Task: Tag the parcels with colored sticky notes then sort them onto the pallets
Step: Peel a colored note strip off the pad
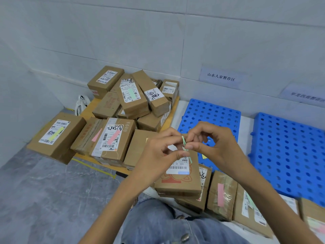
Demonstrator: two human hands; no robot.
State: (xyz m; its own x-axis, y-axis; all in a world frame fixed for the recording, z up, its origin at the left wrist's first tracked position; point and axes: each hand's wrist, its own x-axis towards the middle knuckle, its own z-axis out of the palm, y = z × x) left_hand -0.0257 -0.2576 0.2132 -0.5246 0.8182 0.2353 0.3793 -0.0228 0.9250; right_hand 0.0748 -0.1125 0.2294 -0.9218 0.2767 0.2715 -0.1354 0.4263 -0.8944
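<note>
Pinches a thin pale-green paper sticky note (184, 140), seen edge-on, between thumb and fingertips of left hand (158, 153) and right hand (217, 143), other fingers curled. Directly beneath the grip: brown cardboard parcel with white barcode label (177, 184), lying on other boxes. Just right of that, taped cardboard box with pink strip (220, 195). Right of the grip: two blue perforated plastic pallets (216, 111) (292, 152). Left and beyond: heap of brown cardboard parcels (130, 103), several carrying green, pink or yellow notes.
</note>
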